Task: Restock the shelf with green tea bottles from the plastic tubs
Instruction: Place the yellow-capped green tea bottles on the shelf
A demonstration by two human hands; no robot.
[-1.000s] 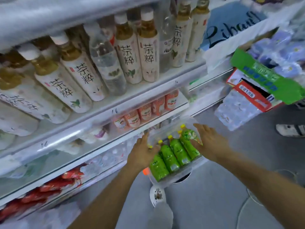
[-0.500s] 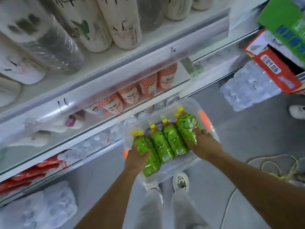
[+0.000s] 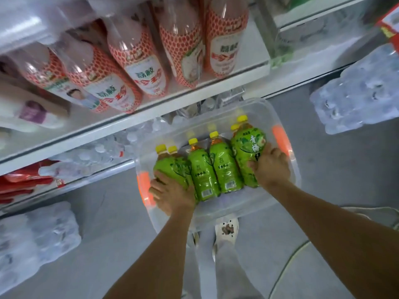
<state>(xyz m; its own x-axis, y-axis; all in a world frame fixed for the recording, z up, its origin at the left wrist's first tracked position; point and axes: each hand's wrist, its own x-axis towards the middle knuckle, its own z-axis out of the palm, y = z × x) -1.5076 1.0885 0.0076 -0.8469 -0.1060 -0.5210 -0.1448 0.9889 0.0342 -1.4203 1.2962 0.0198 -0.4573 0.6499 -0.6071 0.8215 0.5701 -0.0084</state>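
Observation:
A clear plastic tub (image 3: 280, 117) with orange handles sits low in front of the shelf, above my feet. Several green tea bottles (image 3: 216, 167) with yellow caps lie side by side in it, caps pointing toward the shelf. My left hand (image 3: 172, 195) is closed over the bottom end of the leftmost green bottle (image 3: 172, 169). Over on the right, the bottom end of the rightmost green bottle (image 3: 248, 147), which sits a little higher than the others, is gripped by my right hand (image 3: 269, 167).
The white shelf (image 3: 151, 108) above the tub holds red-patterned drink bottles (image 3: 133, 67). Below it are wrapped packs of water bottles (image 3: 103, 147) and red packets (image 3: 19, 184). More wrapped water packs lie on the grey floor at left (image 3: 32, 238) and right (image 3: 356, 93). My feet (image 3: 226, 229) stand under the tub.
The view has tilted down and moved closer to the tub; the upper tea shelf is out of sight. Both hands moved from the tub's sides onto the outer green bottles.

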